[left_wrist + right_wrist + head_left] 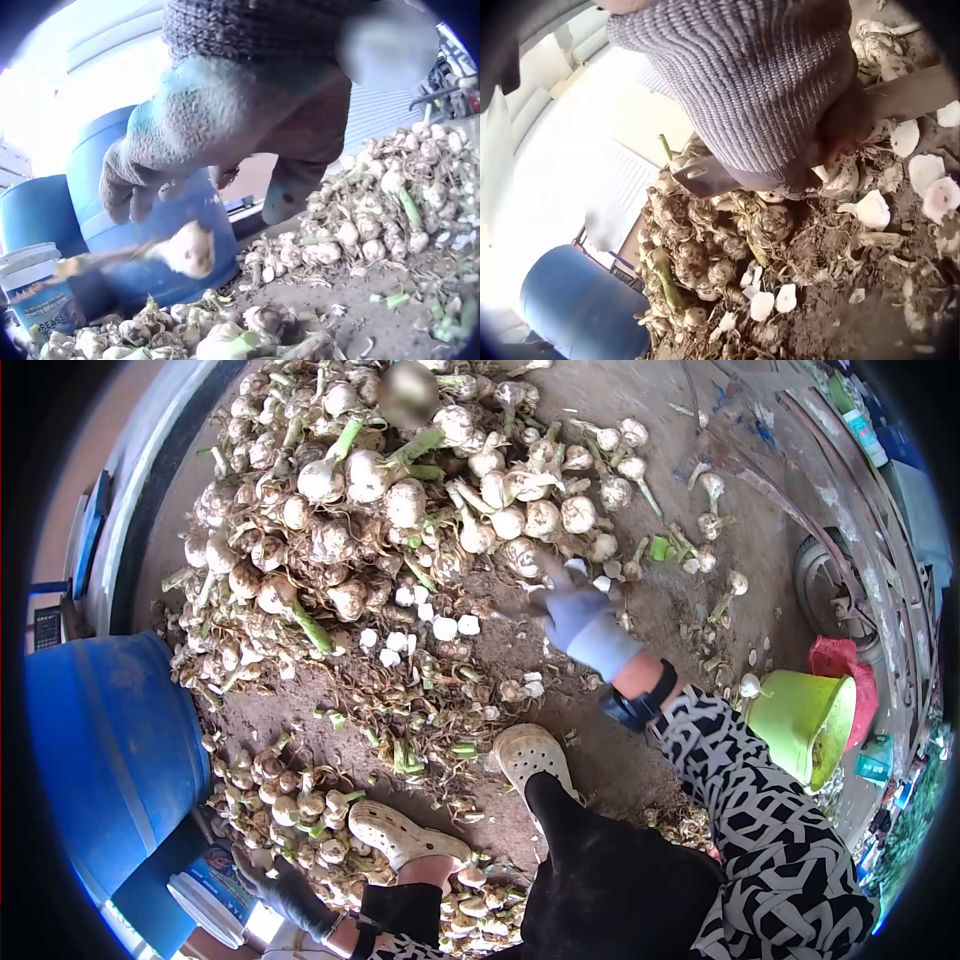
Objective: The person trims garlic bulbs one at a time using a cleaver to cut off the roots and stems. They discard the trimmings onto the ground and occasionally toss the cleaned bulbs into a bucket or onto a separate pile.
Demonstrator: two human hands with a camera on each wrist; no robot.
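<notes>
The left hand (225, 112) hangs loose-fingered above the garlic (189, 251), apart from it; the right hand (585, 622) grips, seemingly, a knife (706, 178). The garlic looks light, firm, papery: best taken round its bulb.

Head view: from your head, steeply down over floor and feet. Wrist views: close behind each glove (225, 120) (735, 90), facing outward, low and tilted. Both share the garlic pile (390, 202) (697, 255) and blue barrel (165, 225) (581, 307).

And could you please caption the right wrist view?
Gloved right hand grips a flat tool above garlic bulbs, blue barrel beyond.
</notes>
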